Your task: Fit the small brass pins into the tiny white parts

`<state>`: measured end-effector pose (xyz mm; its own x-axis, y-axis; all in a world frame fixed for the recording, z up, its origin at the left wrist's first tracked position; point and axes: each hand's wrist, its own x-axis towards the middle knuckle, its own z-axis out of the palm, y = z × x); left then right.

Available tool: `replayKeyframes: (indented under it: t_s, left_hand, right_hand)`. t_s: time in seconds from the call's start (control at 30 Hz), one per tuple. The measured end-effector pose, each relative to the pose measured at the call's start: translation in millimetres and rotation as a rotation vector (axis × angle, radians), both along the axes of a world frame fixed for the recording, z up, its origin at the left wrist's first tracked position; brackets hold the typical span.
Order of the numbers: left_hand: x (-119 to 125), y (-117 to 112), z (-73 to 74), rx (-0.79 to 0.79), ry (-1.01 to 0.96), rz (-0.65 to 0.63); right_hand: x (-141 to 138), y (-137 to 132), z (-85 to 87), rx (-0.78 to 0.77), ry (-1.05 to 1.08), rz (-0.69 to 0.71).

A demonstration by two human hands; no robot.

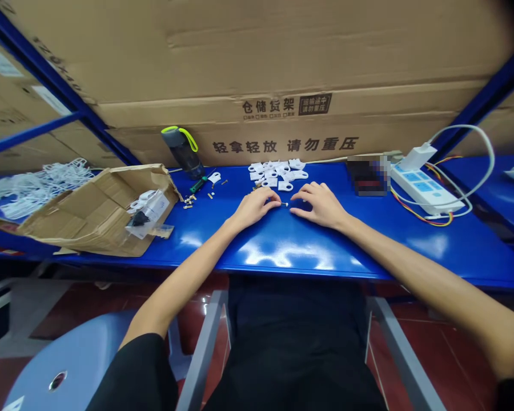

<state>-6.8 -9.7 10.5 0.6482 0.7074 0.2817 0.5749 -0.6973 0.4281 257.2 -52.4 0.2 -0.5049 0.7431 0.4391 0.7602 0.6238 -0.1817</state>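
Observation:
Both my hands rest on the blue table [282,240], close together at its middle. My left hand [255,206] has its fingers curled and pinches a tiny thin part, a small screw or pin [283,204], whose tip sticks out to the right. My right hand [319,204] lies just right of that tip, fingers bent and close together, fingertips on the table; whether it holds anything is hidden. Just behind the hands lies a heap of small white plastic pieces [278,172].
An open cardboard box [98,211] with bagged parts lies at the left, white parts [34,182] beyond it. A dark bottle [184,151], a green-handled screwdriver [198,184] and small brass bits [189,200] stand left of centre. A power strip [424,188] with cables lies right.

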Motion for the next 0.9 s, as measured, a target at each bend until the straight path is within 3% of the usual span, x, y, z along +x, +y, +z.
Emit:
replayKeyframes:
  t_s: [0.13, 0.33, 0.73, 0.9]
  left_hand:
    - [12, -10, 0.7, -0.027, -0.017, -0.074]
    - [13, -11, -0.6, -0.025, 0.003, -0.053]
    - [-22, 10, 6.0, 0.12, 0.13, 0.107]
    - [-48, 23, 4.6, 0.159, 0.096, 0.155]
  right_hand:
    - [-7, -1, -1.4, -0.016, -0.04, 0.035]
    - [-5, 1, 0.2, -0.033, -0.051, 0.03]
    - [13, 6, 2.8, 0.024, -0.013, -0.072]
    - [25, 12, 5.8, 0.038, 0.098, -0.16]
